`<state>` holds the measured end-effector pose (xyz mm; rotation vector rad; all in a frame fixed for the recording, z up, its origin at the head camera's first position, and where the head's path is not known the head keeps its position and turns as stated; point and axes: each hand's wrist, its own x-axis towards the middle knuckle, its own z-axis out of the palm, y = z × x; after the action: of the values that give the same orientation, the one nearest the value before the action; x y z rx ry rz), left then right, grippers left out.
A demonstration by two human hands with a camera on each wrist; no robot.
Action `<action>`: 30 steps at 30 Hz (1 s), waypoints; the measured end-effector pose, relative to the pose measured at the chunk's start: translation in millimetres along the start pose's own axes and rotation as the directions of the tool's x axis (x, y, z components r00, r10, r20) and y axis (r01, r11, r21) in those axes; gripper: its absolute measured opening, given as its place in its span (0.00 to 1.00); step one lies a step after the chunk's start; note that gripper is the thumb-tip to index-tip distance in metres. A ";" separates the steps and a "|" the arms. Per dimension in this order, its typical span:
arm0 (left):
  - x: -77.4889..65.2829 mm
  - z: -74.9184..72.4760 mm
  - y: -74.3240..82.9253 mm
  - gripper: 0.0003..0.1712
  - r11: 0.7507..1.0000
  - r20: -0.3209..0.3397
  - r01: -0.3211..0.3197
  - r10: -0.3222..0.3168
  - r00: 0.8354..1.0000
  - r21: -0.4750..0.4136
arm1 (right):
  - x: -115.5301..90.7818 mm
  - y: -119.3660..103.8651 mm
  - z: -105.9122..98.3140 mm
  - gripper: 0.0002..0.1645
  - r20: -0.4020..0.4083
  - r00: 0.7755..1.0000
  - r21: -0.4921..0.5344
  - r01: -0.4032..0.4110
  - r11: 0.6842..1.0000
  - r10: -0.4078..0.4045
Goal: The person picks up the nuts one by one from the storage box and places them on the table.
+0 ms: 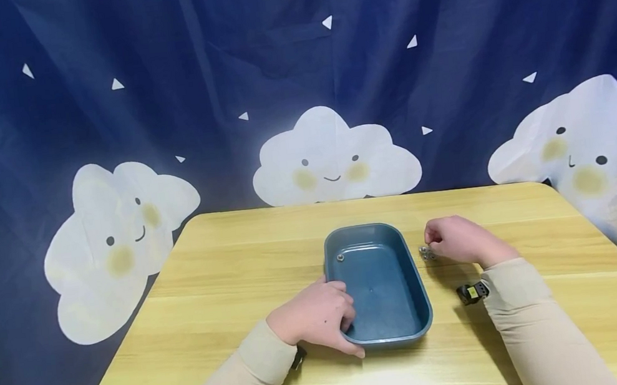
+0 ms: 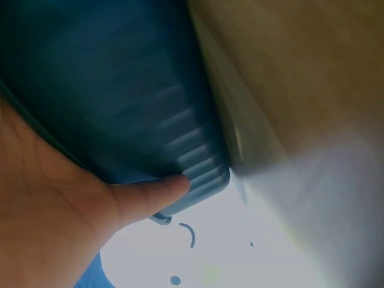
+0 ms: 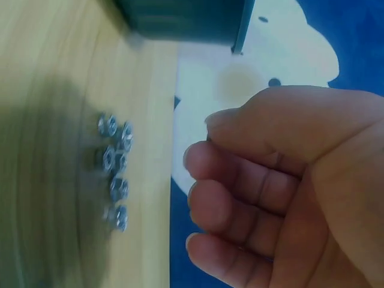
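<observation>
My left hand [image 1: 317,318] grips the near left side of a dark blue-green plastic box [image 1: 377,341]. Its fingers reach over the rim to the inside, while the thumb [image 2: 153,197] presses the ribbed outer wall. One small metal nut [image 1: 340,257] lies in the box, towards the far left corner. To the right of the box, several shiny metal nuts [image 3: 119,189] are clustered on the table. Over them hovers my right hand [image 1: 463,240], its fingers curled and thumb tip close against them. I cannot tell whether something small is pinched there.
The box and nuts are on a light wood-grain table [image 1: 227,276] with rounded far corners. Behind its far edge hangs a dark blue curtain [image 1: 270,46] with white clouds and small triangles. A black wrist camera [image 1: 473,292] sits beneath the right cuff.
</observation>
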<state>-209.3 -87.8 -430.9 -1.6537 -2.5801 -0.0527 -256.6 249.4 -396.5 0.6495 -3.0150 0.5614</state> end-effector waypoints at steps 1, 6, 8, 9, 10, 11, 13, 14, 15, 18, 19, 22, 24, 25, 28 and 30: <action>-0.2 -0.2 0.0 0.32 1.000 0.000 0.000 0.000 1.000 0.002 | -0.9 1.1 0.2 0.03 0.010 1.000 0.001 -0.007 1.000 0.007; -0.8 -0.3 0.1 0.31 1.000 0.004 -0.005 0.005 1.000 0.004 | -4.9 9.2 5.4 0.04 0.053 0.997 -0.012 -0.054 0.998 0.054; -0.7 0.2 0.1 0.31 1.000 0.006 -0.008 0.008 1.000 0.003 | -6.7 13.2 9.3 0.05 0.066 0.995 -0.017 -0.072 0.997 0.073; -0.6 0.3 0.0 0.31 1.000 0.007 -0.010 0.010 1.000 0.002 | -7.3 15.0 11.3 0.06 0.069 0.994 -0.019 -0.080 0.997 0.082; -0.3 0.4 0.0 0.31 1.000 0.006 -0.012 0.012 1.000 0.002 | -7.9 16.6 13.4 0.06 0.070 0.994 -0.019 -0.084 0.996 0.085; -0.2 0.4 -0.1 0.31 1.000 0.006 -0.010 0.010 1.000 0.001 | -8.3 18.2 15.5 0.05 0.070 0.994 -0.018 -0.087 0.996 0.088; 0.3 0.1 0.0 0.31 1.000 0.001 -0.011 0.011 1.000 0.003 | -9.0 20.5 19.2 0.05 0.066 0.994 -0.017 -0.084 0.996 0.085; 0.4 -0.2 0.0 0.31 1.000 -0.001 -0.011 0.011 1.000 0.004 | -9.5 21.9 20.7 0.05 0.063 0.995 -0.020 -0.080 0.997 0.081; 0.5 -0.6 0.1 0.31 1.000 -0.003 -0.011 0.011 1.000 0.004 | -9.5 22.7 22.0 0.03 0.061 0.995 -0.024 -0.079 0.997 0.080; 0.2 -1.3 -0.1 0.32 1.000 -0.006 -0.011 0.011 1.000 0.003 | -9.7 24.6 24.9 0.02 0.060 0.995 -0.035 -0.084 0.996 0.086; 0.0 -1.5 -0.2 0.32 1.000 -0.006 -0.011 0.011 1.000 0.003 | -9.7 25.2 25.5 0.02 0.060 0.994 -0.039 -0.086 0.996 0.088; -0.3 -1.7 -0.6 0.32 1.000 -0.005 -0.010 0.010 1.000 0.001 | -9.1 26.2 26.6 0.02 0.061 0.993 -0.052 -0.099 0.994 0.102; -0.1 -1.7 -0.6 0.32 1.000 -0.006 -0.010 0.010 1.000 -0.001 | -9.0 26.8 26.7 0.03 0.061 0.993 -0.060 -0.101 0.993 0.104; 0.1 -2.0 -0.4 0.32 1.000 -0.002 -0.008 0.008 1.000 -0.002 | -9.1 26.7 27.0 0.04 0.059 0.993 -0.061 -0.101 0.993 0.104; 0.4 -2.3 0.0 0.32 1.000 0.006 -0.001 0.001 1.000 -0.006 | -8.9 27.3 27.7 0.05 0.058 0.993 -0.066 -0.100 0.993 0.104; 0.4 -2.4 0.3 0.32 1.000 0.011 0.000 0.000 1.000 -0.005 | -8.8 27.2 28.3 0.05 0.060 0.993 -0.065 -0.101 0.993 0.105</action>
<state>-209.1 -87.5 -428.5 -1.6606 -2.5903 -0.0500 -257.6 266.3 -433.0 0.5206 -3.1263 0.4562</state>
